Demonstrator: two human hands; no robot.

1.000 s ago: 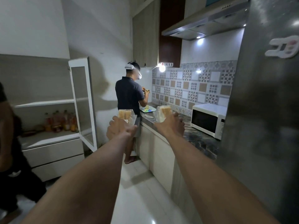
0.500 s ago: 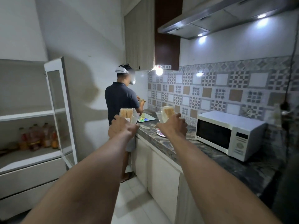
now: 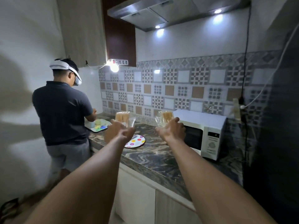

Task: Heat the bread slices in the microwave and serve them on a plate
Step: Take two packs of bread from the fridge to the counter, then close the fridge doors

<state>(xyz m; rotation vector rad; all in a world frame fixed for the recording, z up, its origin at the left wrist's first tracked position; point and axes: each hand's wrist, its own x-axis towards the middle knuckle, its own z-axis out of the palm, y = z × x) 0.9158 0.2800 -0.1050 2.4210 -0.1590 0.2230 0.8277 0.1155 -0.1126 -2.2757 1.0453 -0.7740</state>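
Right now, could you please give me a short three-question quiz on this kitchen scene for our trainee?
1. True or false: the microwave door is open.
2. What does each hand hold: left hand, right hand?
3. The polka-dot plate lies: A) on the microwave, B) on the marble countertop, C) in the left hand.

Key: 1. False. 2. The left bread pack and the right bread pack, one in each hand. 3. B.

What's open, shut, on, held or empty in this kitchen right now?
Microwave: door shut.
Left bread pack: held up in the left hand.
Right bread pack: held up in the right hand.
Polka-dot plate: on the counter, empty.
Hood lights: on.
Wall bulb: lit.
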